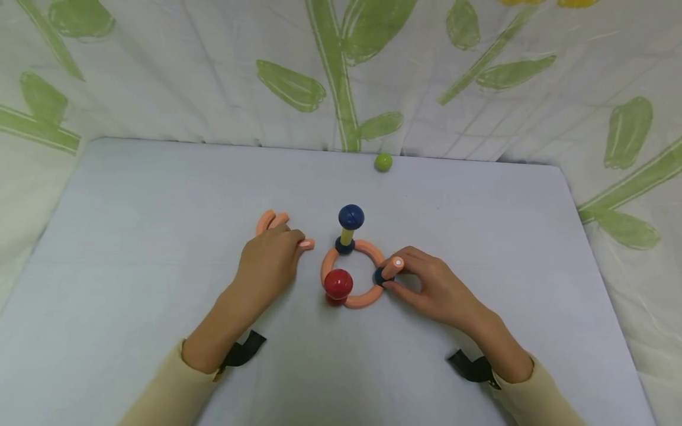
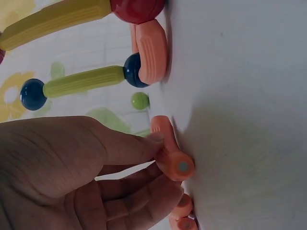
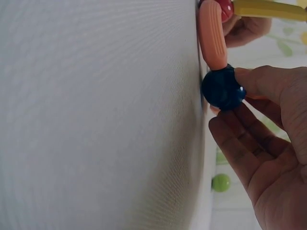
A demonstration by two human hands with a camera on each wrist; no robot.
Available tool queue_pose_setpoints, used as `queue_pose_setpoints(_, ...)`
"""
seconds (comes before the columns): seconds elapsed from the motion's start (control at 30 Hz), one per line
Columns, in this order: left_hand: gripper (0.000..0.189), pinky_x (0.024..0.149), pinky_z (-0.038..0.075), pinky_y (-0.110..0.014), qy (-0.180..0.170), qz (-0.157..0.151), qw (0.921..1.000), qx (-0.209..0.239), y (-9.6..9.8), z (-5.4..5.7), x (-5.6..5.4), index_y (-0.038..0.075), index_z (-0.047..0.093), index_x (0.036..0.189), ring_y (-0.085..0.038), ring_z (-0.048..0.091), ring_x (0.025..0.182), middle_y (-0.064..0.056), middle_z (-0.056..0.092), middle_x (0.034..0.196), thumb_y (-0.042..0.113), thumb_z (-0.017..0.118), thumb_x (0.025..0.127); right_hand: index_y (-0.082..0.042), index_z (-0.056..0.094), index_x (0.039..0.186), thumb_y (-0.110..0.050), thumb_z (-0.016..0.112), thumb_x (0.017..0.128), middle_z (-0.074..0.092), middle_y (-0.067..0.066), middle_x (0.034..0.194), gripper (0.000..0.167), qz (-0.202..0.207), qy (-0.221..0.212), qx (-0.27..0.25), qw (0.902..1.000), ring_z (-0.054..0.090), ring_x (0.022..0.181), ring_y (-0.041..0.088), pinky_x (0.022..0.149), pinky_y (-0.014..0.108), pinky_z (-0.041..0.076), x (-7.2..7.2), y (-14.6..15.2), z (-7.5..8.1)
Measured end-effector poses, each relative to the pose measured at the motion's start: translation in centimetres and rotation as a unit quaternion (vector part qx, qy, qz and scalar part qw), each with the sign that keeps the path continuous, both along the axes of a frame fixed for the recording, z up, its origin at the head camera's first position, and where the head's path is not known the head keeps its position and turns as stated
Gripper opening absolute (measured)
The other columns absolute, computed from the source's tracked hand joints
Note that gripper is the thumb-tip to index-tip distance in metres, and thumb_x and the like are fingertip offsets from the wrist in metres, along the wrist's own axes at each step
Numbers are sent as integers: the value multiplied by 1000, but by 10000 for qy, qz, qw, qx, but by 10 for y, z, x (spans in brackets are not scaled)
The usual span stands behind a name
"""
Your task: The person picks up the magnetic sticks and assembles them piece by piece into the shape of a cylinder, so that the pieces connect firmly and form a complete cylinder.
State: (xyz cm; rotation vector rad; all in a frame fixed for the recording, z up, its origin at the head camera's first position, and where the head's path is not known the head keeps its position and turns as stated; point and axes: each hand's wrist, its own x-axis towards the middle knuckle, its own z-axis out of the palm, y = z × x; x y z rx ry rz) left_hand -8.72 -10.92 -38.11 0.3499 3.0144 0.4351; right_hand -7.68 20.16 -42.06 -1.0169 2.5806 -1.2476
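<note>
Orange curved rods [image 1: 362,300] and balls form a ring on the table. A blue ball [image 3: 223,88] on the ring's right side is pinched between the thumb and fingers of my right hand [image 1: 434,287]. From that ball an orange rod [image 1: 393,267] sticks up, its pale tip showing; the right wrist view hides it. To the left of the ring, my left hand [image 1: 272,254] pinches a curved orange piece [image 2: 168,148] close to the tabletop. More orange pieces [image 1: 264,222] lie just beyond this hand, partly covered by it.
Upright on the ring stand a yellow-green rod [image 2: 84,81] topped by a blue ball [image 1: 351,217] and a yellow rod [image 2: 57,21] topped by a red ball [image 1: 338,284]. A green ball [image 1: 383,162] rests at the table's back edge, before a leaf-patterned cloth [image 1: 213,77].
</note>
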Motion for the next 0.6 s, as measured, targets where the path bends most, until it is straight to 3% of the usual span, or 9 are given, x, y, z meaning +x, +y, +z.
queue_pose_setpoints(0.13,24,66,63,-45,-47,-9,9999,156,-2,4,1,3,78,110,-30,74,83,-13,77,97,24,73,101,-20,69,105,-7,82,92,72,-7,118,23,16,18,-13,10000,68,111,5,96,23,59,0,1,-1)
queue_pose_setpoints(0.27,33,83,63,-51,-234,-32,9976,652,-8,9,-1,1,77,118,-34,77,103,-16,80,110,29,71,102,-21,69,105,-7,82,92,72,-7,118,23,26,59,-26,10000,68,111,5,96,21,58,0,1,-2)
queue_pose_setpoints(0.33,34,91,61,-52,-533,-82,9933,1021,-13,13,-4,3,77,122,-34,76,111,-14,80,115,31,70,103,-21,69,105,-7,82,92,72,-7,118,23,31,74,-36,10000,68,111,5,97,20,58,0,1,-2)
queue_pose_setpoints(0.43,33,97,57,-50,-1349,-231,9747,1768,-27,23,-8,11,79,121,-30,71,127,-9,81,111,37,68,105,-21,69,105,-7,82,92,72,-7,118,22,37,62,-31,10000,67,111,5,97,20,58,0,1,-2)
queue_pose_setpoints(0.53,34,102,53,-47,-2100,-208,9445,2517,-42,37,-11,18,78,120,-23,63,138,-3,82,102,46,66,104,-20,69,105,-8,82,92,71,-8,117,22,50,44,-1,10000,67,111,5,97,23,59,-1,0,-1)
queue_pose_setpoints(0.6,36,104,51,-46,-2388,-131,9277,2867,-49,48,-13,20,76,121,-21,63,136,-2,82,101,49,67,103,-20,69,105,-8,82,92,70,-9,117,22,12,7,4,10000,66,111,4,96,25,60,0,0,-2)
